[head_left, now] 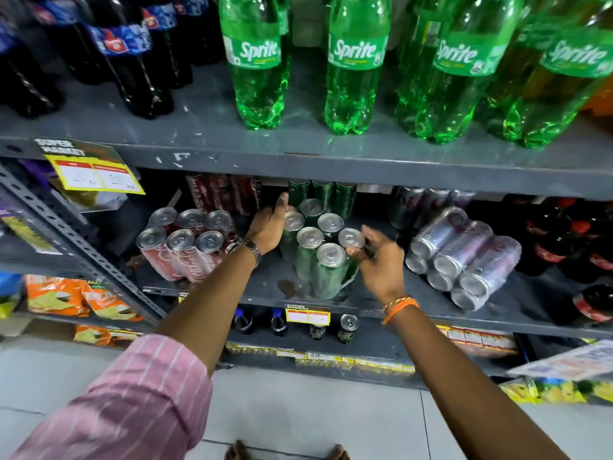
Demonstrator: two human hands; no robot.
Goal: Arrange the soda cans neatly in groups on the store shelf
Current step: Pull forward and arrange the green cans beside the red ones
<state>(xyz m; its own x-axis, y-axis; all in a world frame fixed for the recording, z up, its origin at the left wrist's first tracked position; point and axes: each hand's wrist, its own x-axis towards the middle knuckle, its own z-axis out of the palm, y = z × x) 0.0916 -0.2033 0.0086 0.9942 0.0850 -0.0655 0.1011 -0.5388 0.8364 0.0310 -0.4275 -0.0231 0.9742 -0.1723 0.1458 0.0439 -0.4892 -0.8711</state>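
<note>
- Grey store shelf (pixel 232 287) holds the green can pack (pixel 320 250), standing right of the red can pack (pixel 185 244).
- Left hand (pixel 270 227) lies flat against its left side; right hand (pixel 376 257), fingers loosely spread, touches its right edge.
- Squaring step; next, probably nudge it straight.

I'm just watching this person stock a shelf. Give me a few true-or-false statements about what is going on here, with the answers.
1. Both hands are at the green cans. True: the left hand is against the pack's left side, and the right hand is at its right.
2. The silver cans stand upright. False: that wrapped pack lies on its side.
3. The red cans sit left of the green ones. True.
4. The Sprite bottles are on the shelf below the cans. False: they are on the shelf above.
5. The left wrist wears an orange band. False: it wears a watch; the orange band is on the right.
</note>
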